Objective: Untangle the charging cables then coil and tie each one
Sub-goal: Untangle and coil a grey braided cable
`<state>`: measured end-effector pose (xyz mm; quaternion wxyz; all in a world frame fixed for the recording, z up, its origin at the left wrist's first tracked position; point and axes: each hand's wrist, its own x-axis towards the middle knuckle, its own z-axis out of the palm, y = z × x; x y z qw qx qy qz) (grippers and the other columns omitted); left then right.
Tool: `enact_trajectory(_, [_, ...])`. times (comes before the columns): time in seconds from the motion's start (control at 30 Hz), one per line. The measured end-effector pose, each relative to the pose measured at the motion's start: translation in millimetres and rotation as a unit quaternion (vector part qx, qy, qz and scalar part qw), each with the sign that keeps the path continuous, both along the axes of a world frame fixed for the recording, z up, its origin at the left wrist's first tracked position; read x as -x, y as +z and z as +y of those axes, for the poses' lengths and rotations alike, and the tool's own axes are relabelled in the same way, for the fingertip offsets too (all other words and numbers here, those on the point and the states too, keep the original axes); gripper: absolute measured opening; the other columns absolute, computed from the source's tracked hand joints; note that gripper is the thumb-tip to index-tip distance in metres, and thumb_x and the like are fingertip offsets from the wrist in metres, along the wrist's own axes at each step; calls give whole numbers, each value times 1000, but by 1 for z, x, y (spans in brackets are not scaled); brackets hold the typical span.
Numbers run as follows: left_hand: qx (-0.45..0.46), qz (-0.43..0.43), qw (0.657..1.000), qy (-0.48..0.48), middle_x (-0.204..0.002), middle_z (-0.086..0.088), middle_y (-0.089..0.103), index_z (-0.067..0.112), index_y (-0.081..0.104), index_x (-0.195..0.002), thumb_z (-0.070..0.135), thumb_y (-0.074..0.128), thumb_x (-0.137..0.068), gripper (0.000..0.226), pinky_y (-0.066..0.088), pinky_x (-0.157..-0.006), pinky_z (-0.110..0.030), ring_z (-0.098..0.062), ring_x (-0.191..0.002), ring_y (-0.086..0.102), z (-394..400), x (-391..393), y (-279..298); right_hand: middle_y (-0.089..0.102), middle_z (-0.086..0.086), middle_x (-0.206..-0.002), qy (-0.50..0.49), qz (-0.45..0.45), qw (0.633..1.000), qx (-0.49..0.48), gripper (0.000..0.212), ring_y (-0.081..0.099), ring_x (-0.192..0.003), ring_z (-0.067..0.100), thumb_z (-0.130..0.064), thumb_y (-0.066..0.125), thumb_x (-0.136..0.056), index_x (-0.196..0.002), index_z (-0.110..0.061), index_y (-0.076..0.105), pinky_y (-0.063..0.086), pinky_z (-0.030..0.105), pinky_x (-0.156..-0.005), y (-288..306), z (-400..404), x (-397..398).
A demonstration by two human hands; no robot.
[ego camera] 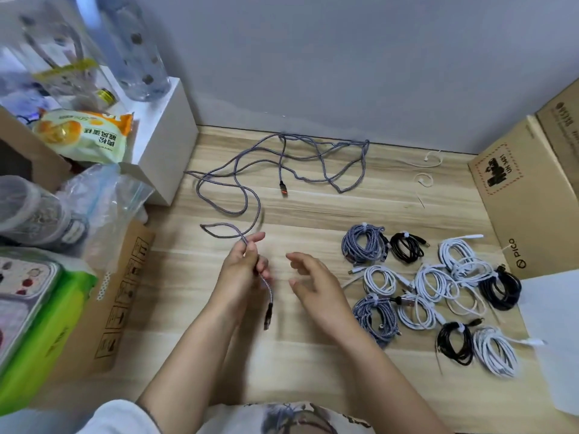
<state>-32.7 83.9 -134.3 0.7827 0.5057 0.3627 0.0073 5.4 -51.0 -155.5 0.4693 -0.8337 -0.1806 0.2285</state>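
Left hand (242,270) fingers grip grey braided cable (275,170) near 1 plug end; rest sprawls loose beyond it on table (313,355). Right hand (316,286) open, beside it, holding nothing.

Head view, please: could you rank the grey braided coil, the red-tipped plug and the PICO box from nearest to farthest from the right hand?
From the right hand:
1. Grey braided coil, just right of it, among the tied cables.
2. Red-tipped plug, ahead on the floor, towards the wall.
3. PICO box, far right edge.
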Motion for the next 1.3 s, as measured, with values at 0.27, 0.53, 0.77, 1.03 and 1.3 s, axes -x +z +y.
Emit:
enact_trajectory(0.27, [-290,-12,891,-349,-51,14,53,23,62,-70,22,47,-97,31,36,-50,-13,1,-47,42,7,12,54,48,-7,-140,150,-309,939,-13,51,35,-132,15,-10,54,-76,-121,-33,56,26,35,-103,53,13,-20])
enact_trajectory(0.53, [-408,-90,848,-327,-53,7,40,29,62,-65,61,53,-76,36,26,-53,-26,-6,-52,36,20,16,74,71,-7,-86,110,-352,929,-35,25,60,-103,11,-32,51,-86,-84,-18,72,4,28,-113,73,-4,-35])
enact_trajectory(0.77, [-126,-184,935,-276,-44,13,33,23,44,-49,49,58,-85,46,19,-41,-15,-4,-40,26,19,29,94,53,3,-53,-140,-63,946,-284,12,61,-64,0,-31,59,-82,-76,-22,64,46,33,-83,109,-3,-20])
enact_trajectory(1.03, [116,-222,913,-322,-53,6,37,16,64,-71,19,56,-86,17,36,-47,-18,-9,-44,35,18,29,107,26,-12,-45,-166,100,906,-376,21,19,-39,2,-30,54,-82,-71,-16,65,13,20,-42,117,2,-5])
enact_trajectory(1.3, [416,-271,820,-284,-51,5,18,6,53,-103,24,40,-100,23,13,-45,-22,-8,-42,14,8,18,121,32,-9,-42,-70,190,941,-272,34,20,-34,-3,-27,46,-94,-64,-20,61,15,11,-33,104,13,7])
